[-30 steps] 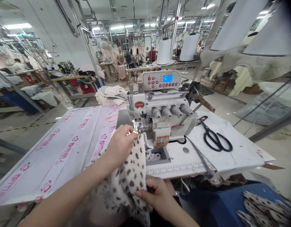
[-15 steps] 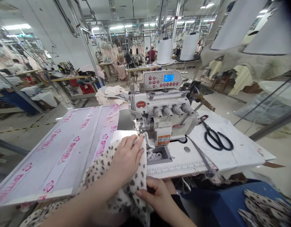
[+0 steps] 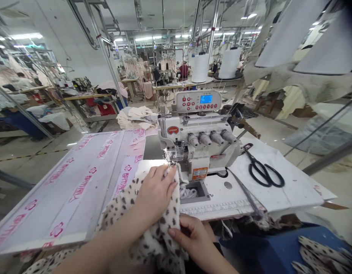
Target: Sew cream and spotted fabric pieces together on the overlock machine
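White fabric with dark spots (image 3: 127,198) runs from my lap up to the needle area of an overlock sewing machine (image 3: 199,140). My left hand (image 3: 156,190) lies on the cloth just in front of the presser foot (image 3: 170,163), its fingers bent and pressed together on the fabric. Lower down, at the table's front edge, my right hand (image 3: 193,236) pinches the fabric's right edge between thumb and fingers. The cloth's far end is under or right against the foot; which one I cannot tell.
Black-handled scissors (image 3: 264,173) lie right of the machine. A grey tray (image 3: 204,188) is set into the table beside the fabric. Taped plastic sheeting (image 3: 79,182) covers the left side. Spotted pieces (image 3: 321,251) rest on a blue bin (image 3: 273,243) at lower right.
The view has tilted slightly, so the machine and table sit a little lower and further right. Both hands keep nearly the same place on the fabric.
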`<action>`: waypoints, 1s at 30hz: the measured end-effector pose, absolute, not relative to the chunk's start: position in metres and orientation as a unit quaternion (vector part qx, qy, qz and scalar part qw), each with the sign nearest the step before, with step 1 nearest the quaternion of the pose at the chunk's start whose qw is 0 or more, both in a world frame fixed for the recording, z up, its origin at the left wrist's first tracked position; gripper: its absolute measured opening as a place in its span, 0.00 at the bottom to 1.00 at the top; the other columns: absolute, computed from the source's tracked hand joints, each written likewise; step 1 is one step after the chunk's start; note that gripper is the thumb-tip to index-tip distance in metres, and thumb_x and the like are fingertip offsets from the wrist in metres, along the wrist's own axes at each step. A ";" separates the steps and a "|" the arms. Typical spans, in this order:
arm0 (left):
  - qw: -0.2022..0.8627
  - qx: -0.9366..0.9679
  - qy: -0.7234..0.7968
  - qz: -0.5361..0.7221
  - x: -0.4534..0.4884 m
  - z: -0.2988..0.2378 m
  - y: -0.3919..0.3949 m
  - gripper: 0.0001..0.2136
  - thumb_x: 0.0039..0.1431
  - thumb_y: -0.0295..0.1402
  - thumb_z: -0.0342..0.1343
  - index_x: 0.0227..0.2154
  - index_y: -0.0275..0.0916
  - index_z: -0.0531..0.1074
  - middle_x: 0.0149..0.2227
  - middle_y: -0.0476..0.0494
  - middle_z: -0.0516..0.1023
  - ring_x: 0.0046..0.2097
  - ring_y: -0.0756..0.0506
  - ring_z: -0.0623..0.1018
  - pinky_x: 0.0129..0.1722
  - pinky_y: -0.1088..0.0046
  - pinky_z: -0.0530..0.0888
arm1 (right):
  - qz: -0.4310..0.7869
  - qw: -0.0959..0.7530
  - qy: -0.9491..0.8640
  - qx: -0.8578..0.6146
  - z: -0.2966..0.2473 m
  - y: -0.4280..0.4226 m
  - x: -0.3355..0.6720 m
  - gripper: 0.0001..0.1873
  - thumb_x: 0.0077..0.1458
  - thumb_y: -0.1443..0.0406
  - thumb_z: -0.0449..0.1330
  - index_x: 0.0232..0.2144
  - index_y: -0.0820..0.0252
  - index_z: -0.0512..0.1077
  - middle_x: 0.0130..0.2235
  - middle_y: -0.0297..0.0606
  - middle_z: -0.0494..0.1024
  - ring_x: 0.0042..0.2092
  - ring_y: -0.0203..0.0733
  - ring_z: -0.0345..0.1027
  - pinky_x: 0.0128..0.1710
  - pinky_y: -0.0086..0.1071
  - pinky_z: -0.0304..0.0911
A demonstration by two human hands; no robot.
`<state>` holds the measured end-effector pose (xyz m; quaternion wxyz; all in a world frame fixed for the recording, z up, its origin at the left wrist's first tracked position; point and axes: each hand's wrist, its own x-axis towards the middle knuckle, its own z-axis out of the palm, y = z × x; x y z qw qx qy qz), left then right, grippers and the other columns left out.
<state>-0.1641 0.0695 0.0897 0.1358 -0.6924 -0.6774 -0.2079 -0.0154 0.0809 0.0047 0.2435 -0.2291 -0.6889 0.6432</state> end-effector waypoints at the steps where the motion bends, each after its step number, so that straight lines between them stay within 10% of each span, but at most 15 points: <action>1: 0.122 -0.696 -0.676 -0.211 -0.166 0.092 0.069 0.18 0.59 0.33 0.46 0.52 0.38 0.61 0.47 0.38 0.66 0.47 0.40 0.64 0.46 0.58 0.68 | 0.640 0.243 -0.692 -0.229 0.007 0.081 -0.013 0.17 0.50 0.57 0.57 0.18 0.62 0.62 0.22 0.30 0.58 0.27 0.32 0.50 0.27 0.26 0.49; 11: -0.106 -0.671 -0.653 -0.333 -0.195 0.116 0.064 0.10 0.58 0.23 0.38 0.34 0.39 0.64 0.43 0.45 0.66 0.47 0.48 0.66 0.49 0.69 0.64 | 0.775 0.194 -0.566 -0.203 0.027 0.081 0.011 0.14 0.46 0.56 0.61 0.23 0.64 0.72 0.25 0.34 0.68 0.31 0.37 0.60 0.35 0.31 0.57; 30: -0.016 -0.715 -0.676 -0.179 -0.216 0.113 0.099 0.07 0.56 0.23 0.36 0.27 0.37 0.57 0.33 0.42 0.63 0.35 0.45 0.65 0.35 0.66 0.66 | 0.663 0.248 -0.675 -0.209 0.026 0.074 0.017 0.20 0.50 0.58 0.58 0.15 0.61 0.57 0.25 0.33 0.61 0.30 0.36 0.56 0.30 0.28 0.52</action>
